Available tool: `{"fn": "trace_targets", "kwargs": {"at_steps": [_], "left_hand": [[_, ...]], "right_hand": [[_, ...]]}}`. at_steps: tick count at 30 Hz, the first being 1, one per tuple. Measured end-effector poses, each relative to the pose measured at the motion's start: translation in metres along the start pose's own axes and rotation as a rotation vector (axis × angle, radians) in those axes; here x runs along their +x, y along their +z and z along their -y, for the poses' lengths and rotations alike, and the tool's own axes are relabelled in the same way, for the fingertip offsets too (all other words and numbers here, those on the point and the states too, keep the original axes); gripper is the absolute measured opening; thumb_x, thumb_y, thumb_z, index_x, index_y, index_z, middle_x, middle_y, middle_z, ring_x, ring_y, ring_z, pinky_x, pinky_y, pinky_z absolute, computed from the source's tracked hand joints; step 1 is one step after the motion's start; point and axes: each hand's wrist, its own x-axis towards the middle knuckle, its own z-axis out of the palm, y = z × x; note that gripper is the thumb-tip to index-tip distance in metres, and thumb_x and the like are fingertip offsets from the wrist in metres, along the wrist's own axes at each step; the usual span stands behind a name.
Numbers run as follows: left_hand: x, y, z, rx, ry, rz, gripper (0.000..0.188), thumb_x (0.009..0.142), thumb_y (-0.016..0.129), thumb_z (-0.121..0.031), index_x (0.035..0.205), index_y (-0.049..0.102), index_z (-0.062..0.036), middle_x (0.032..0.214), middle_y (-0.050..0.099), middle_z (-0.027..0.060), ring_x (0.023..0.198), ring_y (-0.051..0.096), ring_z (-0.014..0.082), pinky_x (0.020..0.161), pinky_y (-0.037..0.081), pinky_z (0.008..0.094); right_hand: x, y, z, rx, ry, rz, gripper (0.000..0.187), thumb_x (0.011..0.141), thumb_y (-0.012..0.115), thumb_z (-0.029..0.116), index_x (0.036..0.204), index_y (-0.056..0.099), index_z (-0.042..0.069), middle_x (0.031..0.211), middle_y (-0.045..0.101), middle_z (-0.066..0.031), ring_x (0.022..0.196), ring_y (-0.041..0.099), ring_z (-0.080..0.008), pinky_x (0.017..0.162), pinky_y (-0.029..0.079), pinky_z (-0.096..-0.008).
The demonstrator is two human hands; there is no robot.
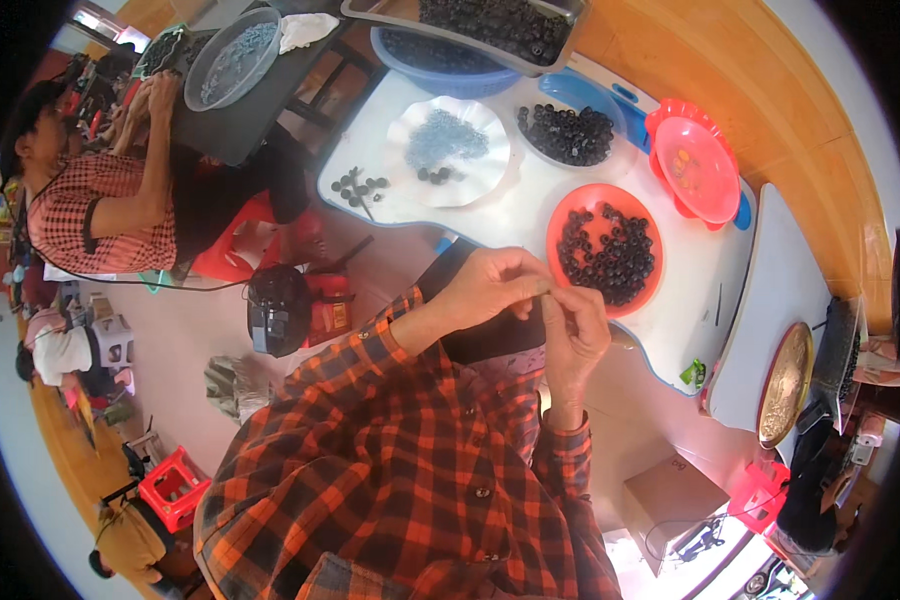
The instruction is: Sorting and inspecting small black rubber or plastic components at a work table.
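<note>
My left hand (495,288) and my right hand (576,330) meet at the fingertips, just off the near edge of the white table (510,225). Both are closed in a pinch; whatever lies between the fingers is too small to make out. Right beyond them stands a red-orange plate (558,215) with many small dark round parts (610,262) on it. Farther off, a white wavy-rimmed plate (406,165) carries a heap of small clear bluish pieces (445,138) and a few dark parts (434,175).
A bowl of dark parts (568,133), a blue basin (440,82) and a metal tray (562,58) stand at the back. Pink-red dishes (705,180) lie to the right, a green wrapper (693,373) near the table edge. At left, a person (110,205) works at a dark table.
</note>
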Motion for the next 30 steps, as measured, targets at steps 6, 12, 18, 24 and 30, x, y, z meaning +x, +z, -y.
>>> {"fn": "trace_targets", "kwargs": {"at_steps": [6,12,18,24,30], "left_hand": [[0.024,-0.021,-0.030,0.117,0.140,-0.161,0.020,0.096,0.063,-0.013,0.109,0.066,0.0021,0.086,0.069,0.0039,0.067,0.062,0.0064,0.062,0.053,0.0213],[0.066,-0.039,-0.080,0.407,0.319,-0.283,0.017,0.094,0.066,-0.013,0.103,0.069,-0.0001,0.083,0.067,0.0006,0.065,0.057,0.0039,0.059,0.048,0.0188],[0.096,-0.051,-0.106,0.499,0.405,-0.314,0.016,0.093,0.066,-0.010,0.105,0.069,0.0004,0.085,0.068,0.0012,0.072,0.059,0.0046,0.062,0.050,0.0199],[0.127,-0.074,-0.126,0.654,0.608,-0.418,0.019,0.092,0.067,-0.012,0.107,0.070,0.0000,0.085,0.069,0.0020,0.073,0.061,0.0058,0.067,0.053,0.0212],[0.165,-0.091,-0.149,0.920,0.757,-0.525,0.021,0.091,0.071,-0.020,0.104,0.073,-0.0037,0.083,0.070,0.0009,0.069,0.060,0.0052,0.061,0.051,0.0214]], "right_hand": [[0.000,0.000,-0.014,-0.039,0.091,0.107,0.013,0.084,0.071,-0.004,0.095,0.068,0.001,0.089,0.062,-0.0076,0.073,0.058,-0.0118,0.064,0.047,-0.0242],[-0.017,0.009,-0.044,-0.218,0.149,0.394,0.013,0.084,0.069,0.005,0.095,0.066,0.002,0.087,0.062,-0.0134,0.074,0.064,-0.0296,0.066,0.051,-0.0377],[-0.028,0.008,-0.059,-0.346,0.221,0.517,0.015,0.084,0.069,0.008,0.098,0.066,0.004,0.090,0.061,-0.0133,0.081,0.067,-0.0314,0.072,0.054,-0.0405],[-0.016,0.006,-0.062,-0.329,0.208,0.575,0.017,0.081,0.071,0.007,0.097,0.068,0.004,0.087,0.063,-0.0127,0.080,0.067,-0.0288,0.070,0.053,-0.0382],[-0.019,0.007,-0.067,-0.276,0.290,0.549,0.017,0.080,0.072,0.007,0.097,0.069,0.004,0.085,0.064,-0.0120,0.078,0.067,-0.0283,0.068,0.052,-0.0381]]}}
